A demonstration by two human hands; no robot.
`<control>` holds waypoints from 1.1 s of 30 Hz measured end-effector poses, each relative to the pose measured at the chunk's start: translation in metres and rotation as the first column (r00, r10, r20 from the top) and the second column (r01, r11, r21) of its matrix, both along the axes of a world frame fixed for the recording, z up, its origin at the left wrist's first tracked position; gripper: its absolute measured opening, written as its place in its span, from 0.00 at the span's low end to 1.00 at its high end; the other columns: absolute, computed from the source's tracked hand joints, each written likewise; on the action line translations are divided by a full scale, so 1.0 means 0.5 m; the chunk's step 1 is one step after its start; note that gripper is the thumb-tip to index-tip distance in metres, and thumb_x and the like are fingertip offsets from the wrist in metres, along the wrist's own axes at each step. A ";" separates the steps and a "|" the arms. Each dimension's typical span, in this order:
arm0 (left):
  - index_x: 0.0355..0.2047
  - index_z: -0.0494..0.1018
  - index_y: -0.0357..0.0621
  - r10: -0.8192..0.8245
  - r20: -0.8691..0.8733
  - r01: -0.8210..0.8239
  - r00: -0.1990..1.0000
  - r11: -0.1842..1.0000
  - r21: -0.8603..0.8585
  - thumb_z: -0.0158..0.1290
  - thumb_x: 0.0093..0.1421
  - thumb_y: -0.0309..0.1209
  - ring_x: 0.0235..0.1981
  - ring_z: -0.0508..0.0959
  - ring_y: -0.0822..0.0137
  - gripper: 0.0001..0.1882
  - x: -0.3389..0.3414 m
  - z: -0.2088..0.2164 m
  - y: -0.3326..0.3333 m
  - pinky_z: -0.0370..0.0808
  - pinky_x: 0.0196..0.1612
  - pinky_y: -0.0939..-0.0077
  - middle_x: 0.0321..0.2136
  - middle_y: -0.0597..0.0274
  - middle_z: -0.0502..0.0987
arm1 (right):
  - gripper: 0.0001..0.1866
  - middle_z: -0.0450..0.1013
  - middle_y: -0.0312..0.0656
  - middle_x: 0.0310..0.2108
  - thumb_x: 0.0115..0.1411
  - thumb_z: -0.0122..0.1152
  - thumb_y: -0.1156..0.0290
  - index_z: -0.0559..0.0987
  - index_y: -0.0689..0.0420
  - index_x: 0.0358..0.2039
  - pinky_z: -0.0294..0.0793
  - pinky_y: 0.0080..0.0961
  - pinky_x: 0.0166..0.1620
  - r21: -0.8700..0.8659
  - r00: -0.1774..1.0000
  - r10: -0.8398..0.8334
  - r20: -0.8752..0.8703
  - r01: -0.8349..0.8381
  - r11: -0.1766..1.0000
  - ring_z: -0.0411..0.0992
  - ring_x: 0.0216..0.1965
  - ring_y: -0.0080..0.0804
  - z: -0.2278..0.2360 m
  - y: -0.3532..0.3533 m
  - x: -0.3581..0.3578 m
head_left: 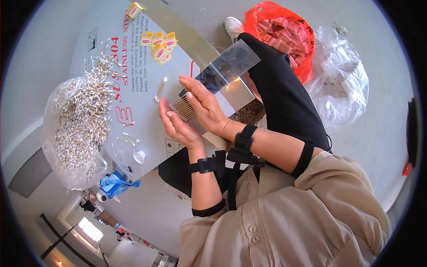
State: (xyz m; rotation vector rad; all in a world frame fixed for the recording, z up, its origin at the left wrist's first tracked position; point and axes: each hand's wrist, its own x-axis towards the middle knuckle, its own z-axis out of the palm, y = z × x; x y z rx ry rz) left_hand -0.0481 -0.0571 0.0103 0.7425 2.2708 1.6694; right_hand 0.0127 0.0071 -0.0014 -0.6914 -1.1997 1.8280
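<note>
My left hand (179,127) and my right hand (205,107) face each other close above the table, cupped with fingers fairly straight. Pressed between them is a flat row of cotton swabs (183,109), their sticks side by side; the palms hide part of the row. Right beyond my right hand is a clear, glossy plastic panel (238,58), with a shiny metallic surface (239,92) next to it. A few loose cotton swabs (160,89) lie just past my left fingertips.
A clear bag spilling many cotton swabs (82,129) stands on the table (153,115) at left. Small yellow-and-white packets (159,45) lie at the far side. On the floor at right are a red bag of pink packets (287,40) and a clear plastic bag (340,80).
</note>
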 end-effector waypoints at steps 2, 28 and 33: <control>0.59 0.64 0.33 0.034 -0.029 -0.034 0.999 0.999 0.010 0.37 0.70 0.46 0.60 0.66 0.55 0.29 0.016 0.000 0.009 0.60 0.63 0.61 0.58 0.47 0.66 | 0.19 0.61 0.46 0.61 0.70 0.43 0.73 0.67 0.63 0.60 0.60 0.25 0.63 0.024 0.998 -0.052 0.021 0.052 0.998 0.61 0.62 0.32 -0.002 -0.001 -0.002; 0.68 0.47 0.39 -0.631 -0.457 0.172 0.627 0.684 -0.709 0.34 0.66 0.60 0.70 0.47 0.49 0.43 0.042 -0.001 0.032 0.42 0.69 0.46 0.69 0.46 0.48 | 0.05 0.73 0.46 0.26 0.51 0.61 0.75 0.75 0.62 0.27 0.73 0.36 0.34 0.587 0.727 -0.222 0.650 -0.295 0.753 0.73 0.29 0.48 0.051 0.188 0.158; 0.68 0.48 0.39 -0.616 -0.482 0.161 0.623 0.704 -0.692 0.39 0.65 0.58 0.70 0.48 0.49 0.43 0.044 -0.007 0.030 0.43 0.69 0.47 0.68 0.46 0.50 | 0.05 0.75 0.50 0.27 0.53 0.58 0.73 0.76 0.60 0.25 0.75 0.40 0.36 0.608 0.551 -0.314 0.773 -0.500 0.617 0.75 0.31 0.50 0.067 0.171 0.135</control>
